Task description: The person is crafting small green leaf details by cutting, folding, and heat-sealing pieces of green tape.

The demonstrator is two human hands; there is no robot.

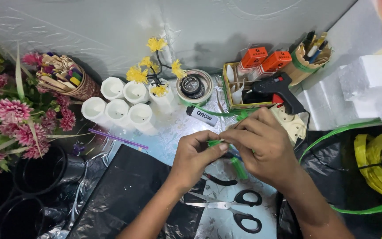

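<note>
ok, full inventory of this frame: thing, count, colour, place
green strip piece: 1, green, pinched between both hands
scissors: 1, black handles, below hands
glue gun: 1, black, right of centre
white cups: 6, white, upper centre
yellow flower sprig: 1, in a cup
tape rolls: stacked, beside cups
lighter: 1, white
purple straw: 1, left of hands
pink flowers: bunch, far left
yellow ribbon: right edge
left hand: pinching strip
right hand: pinching strip

A table (173,128) under patterned covering carries scissors (231,208), white cups (118,104), tape roll (194,86).
</note>
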